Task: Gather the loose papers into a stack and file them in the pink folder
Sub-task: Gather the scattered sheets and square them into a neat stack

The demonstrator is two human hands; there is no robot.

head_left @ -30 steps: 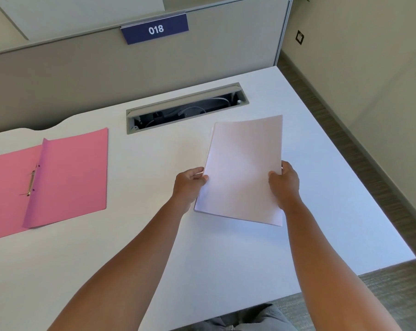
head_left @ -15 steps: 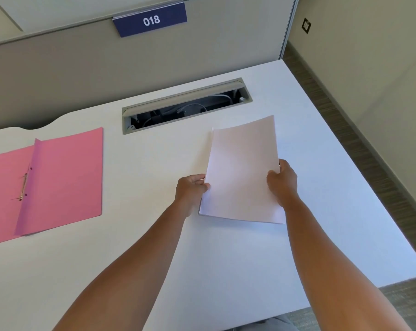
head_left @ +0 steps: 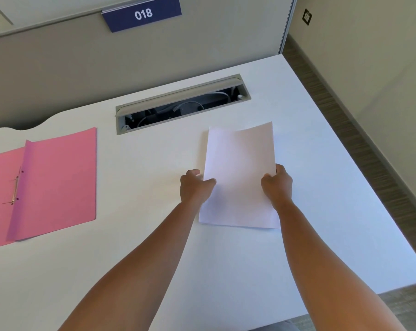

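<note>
A single wide-angle view is provided from head height, directed forward and steeply downward onto the worktop [head_left: 226,271]. Both forearms are seen entering from the lower edge of the frame. The partition panel [head_left: 58,68] is framed across the top, and the floor [head_left: 369,151] along the right edge.

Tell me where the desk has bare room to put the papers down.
Bare desk lies between the folder and the papers, and along the near edge under the arms. The hands crowd the papers' sides.
</note>
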